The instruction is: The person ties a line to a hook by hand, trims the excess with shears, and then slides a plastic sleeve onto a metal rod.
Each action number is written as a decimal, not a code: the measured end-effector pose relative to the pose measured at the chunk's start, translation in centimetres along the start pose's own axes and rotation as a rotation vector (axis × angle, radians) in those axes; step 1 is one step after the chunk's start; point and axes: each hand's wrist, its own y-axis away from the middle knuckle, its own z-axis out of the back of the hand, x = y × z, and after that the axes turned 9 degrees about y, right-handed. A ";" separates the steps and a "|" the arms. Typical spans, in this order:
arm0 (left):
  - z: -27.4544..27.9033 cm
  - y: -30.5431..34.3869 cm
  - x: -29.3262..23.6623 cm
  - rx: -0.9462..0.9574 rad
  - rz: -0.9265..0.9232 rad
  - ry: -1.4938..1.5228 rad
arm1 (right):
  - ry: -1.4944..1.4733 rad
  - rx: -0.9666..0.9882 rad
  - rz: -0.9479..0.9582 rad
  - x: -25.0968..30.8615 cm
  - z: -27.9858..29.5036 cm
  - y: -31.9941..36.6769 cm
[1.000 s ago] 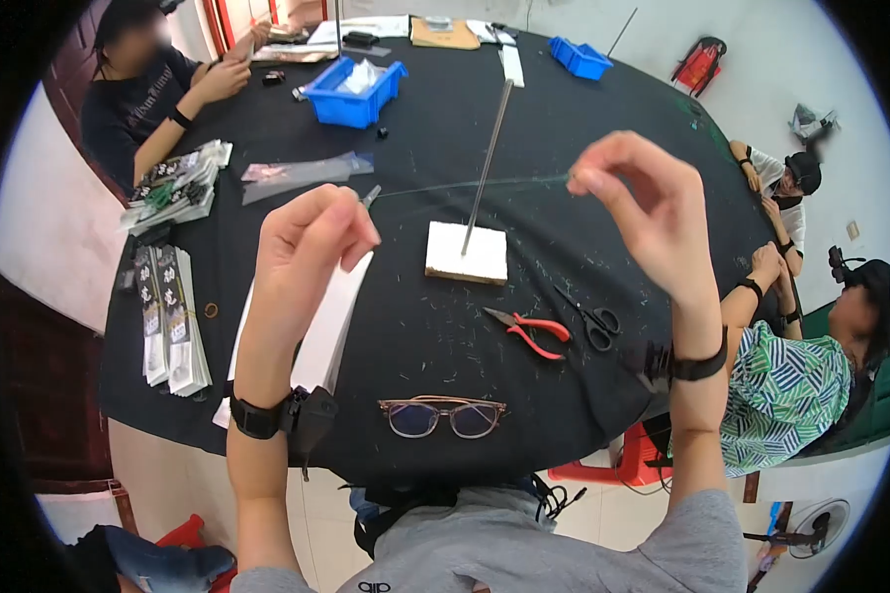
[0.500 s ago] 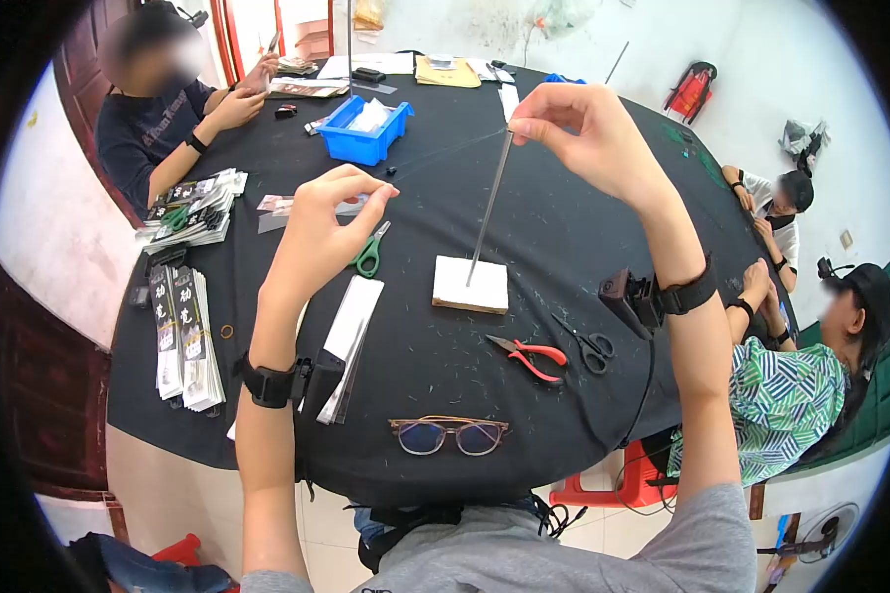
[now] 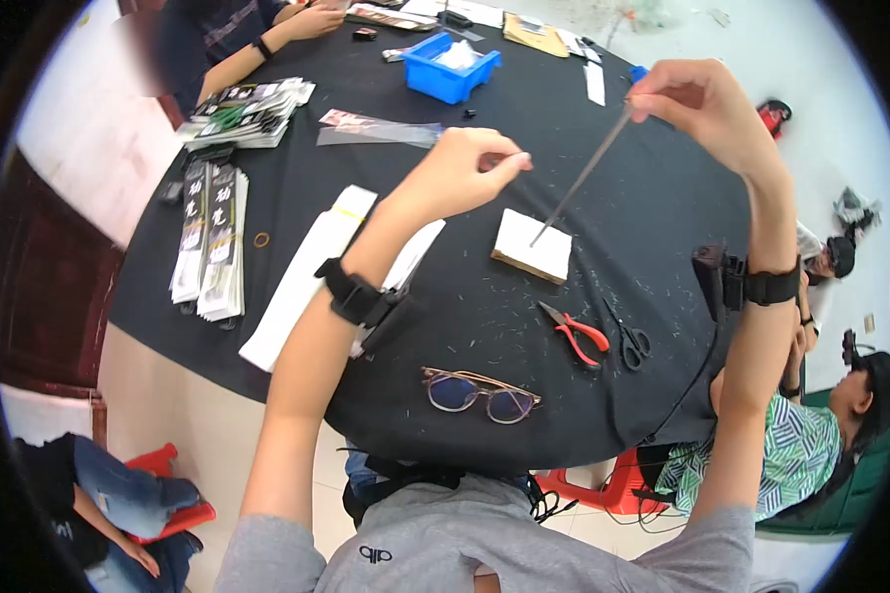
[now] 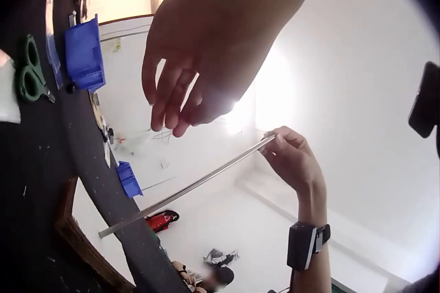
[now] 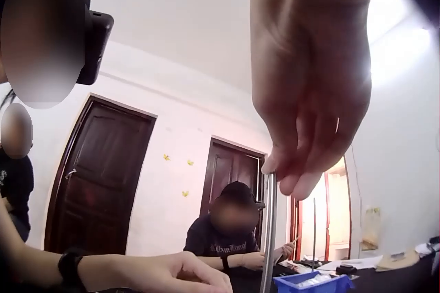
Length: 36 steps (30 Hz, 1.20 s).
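A thin metal rod (image 3: 581,176) rises from a white foam-like block (image 3: 517,240) on the black-covered table. My right hand (image 3: 702,114) pinches the top end of the rod between thumb and forefinger, also seen in the right wrist view. To the left of the rod my left hand (image 3: 465,173) is raised, thumb and forefinger tips together in a pinch. A fine thread ran from these fingertips towards the right hand in the earlier head views; it is too thin to make out now. Green-handled scissors (image 4: 31,76) lie on the table in the left wrist view.
Red-handled pliers (image 3: 580,339), black scissors (image 3: 631,339) and eyeglasses (image 3: 480,395) lie on the near table. White strips (image 3: 307,282) and packaged bundles (image 3: 210,237) are at left. A blue bin (image 3: 445,74) stands at the back. Other people (image 3: 791,435) sit around the table.
My right hand has come to the rod's top and stays there. The left hand has moved from the far left towards the rod. The head view has shifted and tilted.
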 end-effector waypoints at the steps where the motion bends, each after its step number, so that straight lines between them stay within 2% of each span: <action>1: -0.3 -0.2 0.4 0.012 0.018 0.042 | -0.017 0.016 -0.032 0.1 0.1 0.0; 2: -0.3 -0.3 0.8 -0.001 0.025 0.038 | -0.032 0.033 -0.067 0.1 0.1 0.1; 4: -0.2 -0.4 0.7 0.055 0.195 0.144 | -0.015 0.049 -0.039 0.2 0.0 0.3; 7: -0.5 -0.7 1.3 0.042 0.183 0.176 | -0.070 -0.013 -0.091 0.9 -1.2 0.7; 9: -0.8 -0.7 0.9 0.050 0.185 0.180 | 0.208 -0.253 -0.096 2.1 -2.4 1.0; 10: -1.1 -0.7 1.2 0.041 0.163 0.188 | 0.199 -0.244 -0.076 3.2 -3.0 1.2; 12: -1.5 -0.7 1.5 0.053 0.150 0.169 | 0.518 -0.461 -0.094 6.4 -4.5 1.4; 13: -1.7 -0.6 1.4 0.026 0.149 0.181 | 0.504 -0.455 -0.077 7.8 -5.3 1.1; 16: -2.6 -0.2 1.8 -0.047 0.044 0.213 | 0.716 -0.416 0.243 11.3 -7.7 -0.6; 18: -4.1 -0.5 4.0 -0.179 -0.265 -0.029 | 0.590 -0.316 0.374 13.0 -9.6 -2.7; 20: -4.3 -0.6 3.8 -0.177 -0.208 0.033 | 0.399 -0.083 0.473 13.6 -12.7 -5.1; 24: -5.3 0.3 2.4 -0.129 0.006 0.311 | 0.576 0.186 0.660 14.6 -19.4 -9.9; 25: -5.9 0.5 2.3 -0.116 0.060 0.381 | 0.576 0.187 0.665 15.3 -20.3 -10.9; 27: -8.4 0.8 3.1 -0.280 -0.031 0.553 | 0.700 0.426 0.641 16.5 -21.8 -12.4; 28: -9.7 0.6 4.2 -0.354 -0.079 0.608 | 0.698 0.427 0.642 17.0 -22.7 -13.0; 29: -9.3 0.5 4.0 -0.410 -0.244 0.337 | 0.722 0.455 0.672 17.4 -23.6 -13.5; 30: -8.5 0.3 4.0 -0.245 -0.156 0.311 | 0.748 0.482 0.702 17.7 -24.4 -13.9; 31: -8.6 0.2 4.4 -0.252 -0.211 0.311 | 0.751 0.480 0.703 17.6 -25.6 -14.2; 33: -9.0 0.0 4.8 -0.283 -0.339 0.315 | 0.667 0.621 0.684 17.7 -27.5 -14.5; 34: -9.2 0.1 5.0 -0.286 -0.341 0.315 | 0.670 0.622 0.685 17.7 -28.2 -14.6; 36: -9.4 0.0 4.8 -0.236 -0.229 0.253 | 0.744 0.603 0.789 17.8 -29.1 -14.7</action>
